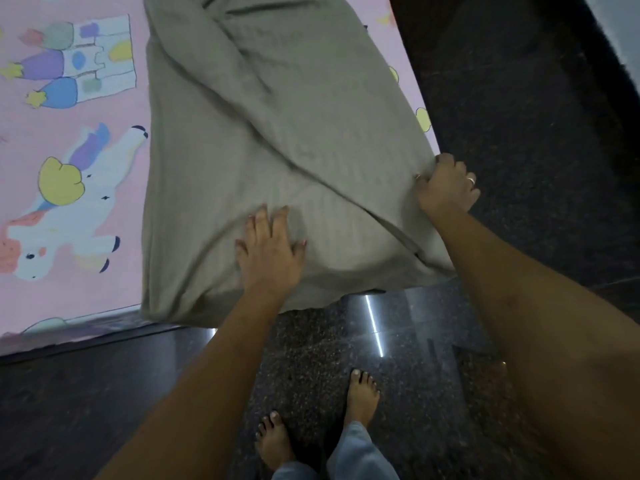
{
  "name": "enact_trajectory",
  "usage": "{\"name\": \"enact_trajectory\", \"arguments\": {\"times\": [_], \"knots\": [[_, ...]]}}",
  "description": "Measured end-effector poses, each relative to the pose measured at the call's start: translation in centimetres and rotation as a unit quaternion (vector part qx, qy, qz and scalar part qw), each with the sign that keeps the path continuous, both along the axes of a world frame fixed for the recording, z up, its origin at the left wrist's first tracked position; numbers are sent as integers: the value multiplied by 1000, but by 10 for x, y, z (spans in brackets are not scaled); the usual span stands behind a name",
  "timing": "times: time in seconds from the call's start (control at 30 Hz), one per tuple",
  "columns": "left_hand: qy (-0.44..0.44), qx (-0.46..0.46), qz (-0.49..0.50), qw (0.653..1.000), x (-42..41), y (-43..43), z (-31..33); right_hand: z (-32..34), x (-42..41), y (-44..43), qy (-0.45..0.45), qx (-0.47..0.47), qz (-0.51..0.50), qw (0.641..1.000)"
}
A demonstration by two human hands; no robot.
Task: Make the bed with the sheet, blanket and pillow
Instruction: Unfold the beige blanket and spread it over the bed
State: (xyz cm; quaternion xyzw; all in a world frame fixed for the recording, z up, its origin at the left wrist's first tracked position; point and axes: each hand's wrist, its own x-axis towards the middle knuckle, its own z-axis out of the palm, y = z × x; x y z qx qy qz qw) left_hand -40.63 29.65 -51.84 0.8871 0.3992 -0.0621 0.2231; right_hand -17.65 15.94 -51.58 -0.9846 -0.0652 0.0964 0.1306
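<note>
A grey-green blanket (263,133) lies folded lengthwise along the right side of the bed, over a pink sheet (69,174) printed with unicorns and castles. The blanket's near end hangs a little over the bed's corner. My left hand (270,251) presses flat on the blanket near that end, fingers spread. At the bed's right edge my right hand (446,185) grips a bunched fold of the blanket. No pillow is in view.
Dark polished stone floor (519,133) surrounds the bed's near corner and right side. My bare feet (360,396) stand on it just in front of the corner. A strip of light reflects off the floor (375,327).
</note>
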Motion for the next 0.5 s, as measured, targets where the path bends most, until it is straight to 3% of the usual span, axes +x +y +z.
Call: {"name": "enact_trajectory", "arguments": {"times": [0.17,0.27,0.33,0.5], "knots": [[13,-65,34,997,36,-9,-10,-4,22,1,-1,80,31,996],[73,-99,72,990,41,-4,-18,3,50,-14,-31,158,-39,986],[103,-101,74,987,41,-2,-18,4,66,-24,-9,180,-57,982],[151,-126,106,975,58,0,-9,-2,76,-16,77,211,16,974]]}}
